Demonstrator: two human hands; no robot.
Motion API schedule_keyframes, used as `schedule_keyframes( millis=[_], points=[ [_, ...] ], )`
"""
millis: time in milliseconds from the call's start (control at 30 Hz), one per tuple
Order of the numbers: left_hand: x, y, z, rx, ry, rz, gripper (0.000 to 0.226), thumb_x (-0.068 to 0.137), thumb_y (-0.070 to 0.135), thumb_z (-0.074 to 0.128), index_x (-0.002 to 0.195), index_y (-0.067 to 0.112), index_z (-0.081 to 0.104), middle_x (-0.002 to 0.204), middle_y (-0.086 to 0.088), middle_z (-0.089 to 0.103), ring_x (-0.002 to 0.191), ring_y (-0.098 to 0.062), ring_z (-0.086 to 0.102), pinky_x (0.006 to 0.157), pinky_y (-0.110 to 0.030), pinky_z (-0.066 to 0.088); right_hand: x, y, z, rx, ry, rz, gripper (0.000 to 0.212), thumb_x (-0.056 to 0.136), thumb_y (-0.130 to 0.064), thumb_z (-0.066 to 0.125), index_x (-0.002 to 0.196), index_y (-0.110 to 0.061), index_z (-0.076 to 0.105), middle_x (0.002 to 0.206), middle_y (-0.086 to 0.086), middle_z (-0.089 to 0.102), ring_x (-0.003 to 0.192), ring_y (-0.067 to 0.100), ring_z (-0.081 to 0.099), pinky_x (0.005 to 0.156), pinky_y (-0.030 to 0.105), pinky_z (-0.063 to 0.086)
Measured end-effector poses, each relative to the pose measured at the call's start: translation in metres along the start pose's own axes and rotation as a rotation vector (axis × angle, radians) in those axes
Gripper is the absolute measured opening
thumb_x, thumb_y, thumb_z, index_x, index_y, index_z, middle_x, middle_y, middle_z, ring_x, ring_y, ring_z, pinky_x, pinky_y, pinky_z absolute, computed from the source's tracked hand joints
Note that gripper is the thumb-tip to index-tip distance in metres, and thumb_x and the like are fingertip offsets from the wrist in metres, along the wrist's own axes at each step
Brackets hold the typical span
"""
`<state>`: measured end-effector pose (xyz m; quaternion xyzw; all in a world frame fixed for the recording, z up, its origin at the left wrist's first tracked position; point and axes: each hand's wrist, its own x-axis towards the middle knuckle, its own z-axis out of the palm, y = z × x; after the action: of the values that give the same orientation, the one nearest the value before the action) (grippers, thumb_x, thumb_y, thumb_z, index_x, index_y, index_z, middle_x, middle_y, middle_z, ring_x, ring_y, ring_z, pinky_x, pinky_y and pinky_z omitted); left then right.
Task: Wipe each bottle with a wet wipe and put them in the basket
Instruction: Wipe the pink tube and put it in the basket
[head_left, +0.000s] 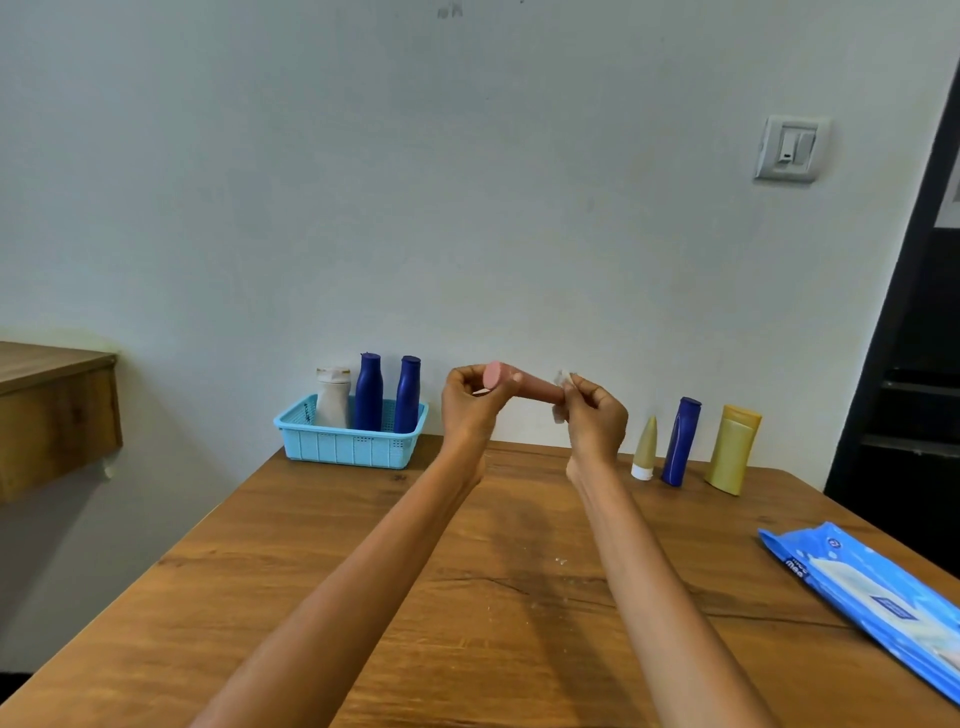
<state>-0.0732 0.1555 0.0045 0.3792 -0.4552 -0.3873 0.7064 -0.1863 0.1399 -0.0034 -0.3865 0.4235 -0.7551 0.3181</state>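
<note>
Your forearms reach out over the wooden table (363, 597). Your left hand (470, 402) grips the pink bottle (524, 387) at its cap end, holding it sideways in the air, right of the blue basket (350, 439). Your right hand (597, 415) pinches what looks like a wet wipe (562, 382) against the bottle's other end. Three bottles stand inside the basket; three more stand farther right of it, beyond your hands.

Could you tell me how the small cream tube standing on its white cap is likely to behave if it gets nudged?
The cream tube tapers to a thin top and rests only on its small white cap, so it would probably tip easily. It looks small and likely light. If it falls right, it might knock the blue bottle standing close beside it.
</note>
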Motion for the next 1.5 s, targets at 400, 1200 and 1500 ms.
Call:
schedule_keyframes(
  millis=[400, 1200, 1500],
  points=[
    [0.0, -0.005, -0.005, 0.052, 0.178, 0.062, 0.039, 0.075, 0.017, 0.077, 0.099, 0.015, 0.047, 0.09, 0.007, 0.053, 0.087, -0.006, 0.052, 0.067, -0.012, 0.04, -0.032, -0.003, 0.035, -0.182, -0.23, -0.207, 0.02, 0.089, -0.011, 0.062, 0.108, -0.012, 0.069, 0.111, 0.002, 0.067, 0.104, 0.013, 0.062, 0.09, 0.029, 0.053],
    [0.001, -0.018, -0.007, -0.143, -0.365, -0.435, 0.052, 0.081, 0.006, 0.068, 0.127, -0.007, 0.049, 0.109, -0.019, 0.065, 0.093, -0.025, 0.067, 0.082, -0.034, 0.057, 0.004, 0.001, -0.005, -0.229, -0.298, 0.161, 0.017, 0.088, -0.007, 0.061, 0.103, -0.006, 0.069, 0.098, 0.01, 0.07, 0.09, 0.021, 0.067, 0.077, 0.027, 0.055],
    [0.016, -0.019, -0.02, 0.028, -0.158, -0.289, 0.05, 0.079, 0.014, 0.072, 0.124, 0.002, 0.055, 0.105, -0.014, 0.068, 0.087, -0.022, 0.068, 0.076, -0.031, 0.057, -0.014, 0.01, 0.008, -0.267, -0.349, 0.172, 0.019, 0.087, -0.023, 0.065, 0.09, -0.006, 0.071, 0.079, 0.008, 0.069, 0.067, 0.014, 0.064, 0.059, 0.02, 0.052]
  ],
)
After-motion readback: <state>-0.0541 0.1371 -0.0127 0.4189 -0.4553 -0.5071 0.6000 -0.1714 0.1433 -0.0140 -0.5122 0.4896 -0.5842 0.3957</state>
